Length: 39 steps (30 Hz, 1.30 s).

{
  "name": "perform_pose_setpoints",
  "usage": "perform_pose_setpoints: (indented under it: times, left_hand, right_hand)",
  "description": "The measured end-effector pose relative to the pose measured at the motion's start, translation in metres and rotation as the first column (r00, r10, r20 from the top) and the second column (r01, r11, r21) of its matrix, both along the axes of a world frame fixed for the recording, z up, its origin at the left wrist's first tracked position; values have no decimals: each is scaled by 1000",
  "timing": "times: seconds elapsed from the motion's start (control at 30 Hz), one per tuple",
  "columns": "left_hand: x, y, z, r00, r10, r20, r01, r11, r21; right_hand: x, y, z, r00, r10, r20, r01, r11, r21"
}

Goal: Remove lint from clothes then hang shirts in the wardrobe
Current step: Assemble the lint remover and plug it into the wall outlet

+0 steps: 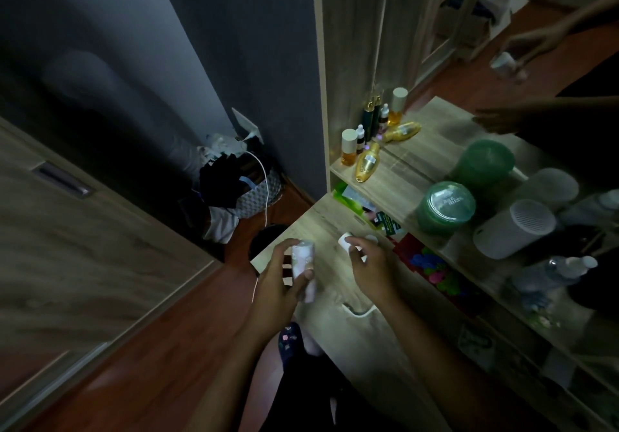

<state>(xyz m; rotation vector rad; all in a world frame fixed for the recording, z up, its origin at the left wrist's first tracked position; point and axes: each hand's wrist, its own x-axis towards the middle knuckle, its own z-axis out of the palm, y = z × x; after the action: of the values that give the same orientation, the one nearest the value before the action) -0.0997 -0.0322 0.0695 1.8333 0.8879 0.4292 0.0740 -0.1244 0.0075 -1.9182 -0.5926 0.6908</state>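
Dim, blurred view over a wooden dresser (pixel 338 301). The left hand (pixel 278 284) is wrapped around a small white cylinder with pale pink end (pixel 303 269), probably a lint roller, held over the dresser's near-left edge; its label is unreadable. The right hand (pixel 370 265) pinches a white cap-like piece (pixel 345 241) just right of the cylinder; part of it is hidden by the fingers. On the dresser's upper ledge stand one green lidded jar (pixel 445 207) and one white round device (pixel 514 228), doubled in the mirror (pixel 469 29) behind. Left of the dresser, open floor, then a heaped laundry basket (pixel 241 187) in the corner. No shirts discernible.
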Motion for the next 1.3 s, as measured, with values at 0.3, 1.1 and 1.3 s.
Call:
perform_pose_setpoints:
  times: [0.3,1.1,1.3]
  left_hand:
    - [20,18,-12,973,223,64,-179,897,-404]
    - [67,42,-24,874,485,-35,-327,532,-781]
    - [63,41,-20,847,531,-37,-361,523,-773]
  right_hand:
    - [52,18,-63,952,126,280,-3,916,-402]
    - [82,34,-102,854,251,456,38,843,-536]
    - [37,27,-35,991,-133,29,134,990,-45]
